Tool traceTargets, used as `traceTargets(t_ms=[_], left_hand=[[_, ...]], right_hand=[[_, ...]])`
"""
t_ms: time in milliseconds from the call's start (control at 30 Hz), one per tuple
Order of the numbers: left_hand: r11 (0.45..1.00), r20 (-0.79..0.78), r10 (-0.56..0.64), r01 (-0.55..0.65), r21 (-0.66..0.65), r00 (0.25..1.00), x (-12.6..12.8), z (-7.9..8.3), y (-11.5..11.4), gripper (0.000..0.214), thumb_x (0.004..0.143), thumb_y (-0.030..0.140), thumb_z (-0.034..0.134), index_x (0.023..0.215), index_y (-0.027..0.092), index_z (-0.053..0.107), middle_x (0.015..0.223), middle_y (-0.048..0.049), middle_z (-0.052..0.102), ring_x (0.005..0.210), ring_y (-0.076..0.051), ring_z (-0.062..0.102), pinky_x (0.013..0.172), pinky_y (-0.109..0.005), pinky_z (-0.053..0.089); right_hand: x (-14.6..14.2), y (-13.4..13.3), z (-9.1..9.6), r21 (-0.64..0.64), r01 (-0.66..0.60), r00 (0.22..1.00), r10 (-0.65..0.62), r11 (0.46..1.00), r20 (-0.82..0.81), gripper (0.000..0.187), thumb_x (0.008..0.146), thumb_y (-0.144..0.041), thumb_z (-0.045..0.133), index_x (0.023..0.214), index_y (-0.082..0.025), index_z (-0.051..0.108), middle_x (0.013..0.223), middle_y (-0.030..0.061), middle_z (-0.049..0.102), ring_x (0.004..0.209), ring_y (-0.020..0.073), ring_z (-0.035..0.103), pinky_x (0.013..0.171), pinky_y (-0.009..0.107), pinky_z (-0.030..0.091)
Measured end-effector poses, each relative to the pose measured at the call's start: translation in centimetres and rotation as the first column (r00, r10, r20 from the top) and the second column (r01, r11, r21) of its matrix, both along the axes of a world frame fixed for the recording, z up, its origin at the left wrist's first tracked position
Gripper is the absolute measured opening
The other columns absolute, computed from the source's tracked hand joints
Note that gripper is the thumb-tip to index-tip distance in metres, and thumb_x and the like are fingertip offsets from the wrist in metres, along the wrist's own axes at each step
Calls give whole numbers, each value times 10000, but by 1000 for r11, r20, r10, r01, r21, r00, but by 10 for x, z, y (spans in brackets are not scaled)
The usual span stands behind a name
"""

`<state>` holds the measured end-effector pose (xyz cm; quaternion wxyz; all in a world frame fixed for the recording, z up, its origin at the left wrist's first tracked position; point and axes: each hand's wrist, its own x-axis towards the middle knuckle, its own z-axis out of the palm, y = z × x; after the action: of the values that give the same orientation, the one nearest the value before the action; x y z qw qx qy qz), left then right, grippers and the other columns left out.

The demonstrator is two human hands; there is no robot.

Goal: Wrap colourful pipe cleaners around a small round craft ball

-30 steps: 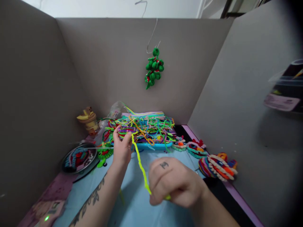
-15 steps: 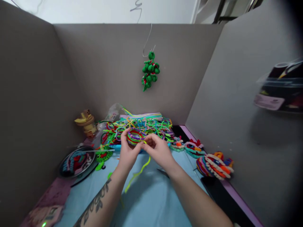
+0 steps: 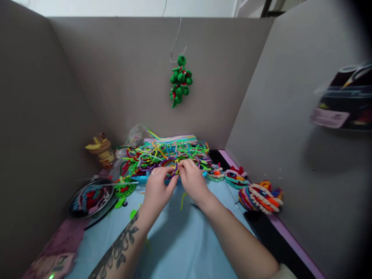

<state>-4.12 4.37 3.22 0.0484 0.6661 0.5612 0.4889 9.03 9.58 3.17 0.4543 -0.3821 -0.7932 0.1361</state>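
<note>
Both hands meet over the front of the pile of pipe cleaners. My left hand (image 3: 159,186) is closed on a coiled ring of multicoloured pipe cleaners (image 3: 172,162), purple on its upper rim; much of it is hidden behind the fingers. At the ring's right side, my right hand (image 3: 192,180) is closed with thumb and fingers pinching its edge. A yellow-green pipe cleaner (image 3: 183,200) hangs below the hands, its upper part covered by them.
Loose pipe cleaners (image 3: 192,147) heap in a blue tray (image 3: 139,179). Finished colourful pieces (image 3: 261,197) line the right side. At left are a round metal dish (image 3: 109,197) and a banana-topped figure (image 3: 103,151). Green pipe-cleaner work (image 3: 180,81) hangs on the grey back panel.
My left hand has turned over, its back now facing me, and the ring has tilted so less of it shows. Less of the yellow-green strand hangs in sight. The view has shifted slightly.
</note>
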Motion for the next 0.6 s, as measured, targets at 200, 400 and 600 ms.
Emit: traceTargets(t_ms=[200,400,600], left_hand=[[997,267,17,4,-78,964,4,-2,-1,142,731,319,665,829,232,719,800,-43,710,707,-205,596,688,-296,422],[998,386,-15,38,-52,922,6,0,0,105,692,309,695,756,232,726,762,-28,719,697,-196,610,667,-279,443],[993,436,44,7,-114,899,7,6,-1,121,706,309,686,753,200,712,726,-20,697,665,-165,598,646,-256,445]], right_hand=[[-1,-4,1,-11,-46,998,45,999,-33,150,868,-138,407,799,-190,529,812,52,558,775,184,522,701,300,420],[0,-2,1,2,-11,997,12,1000,-82,137,858,-132,412,793,-189,517,798,50,555,761,182,517,691,296,415],[0,-12,8,-10,-54,992,53,998,-117,126,859,-139,437,775,-187,518,773,37,555,740,170,524,667,278,413]])
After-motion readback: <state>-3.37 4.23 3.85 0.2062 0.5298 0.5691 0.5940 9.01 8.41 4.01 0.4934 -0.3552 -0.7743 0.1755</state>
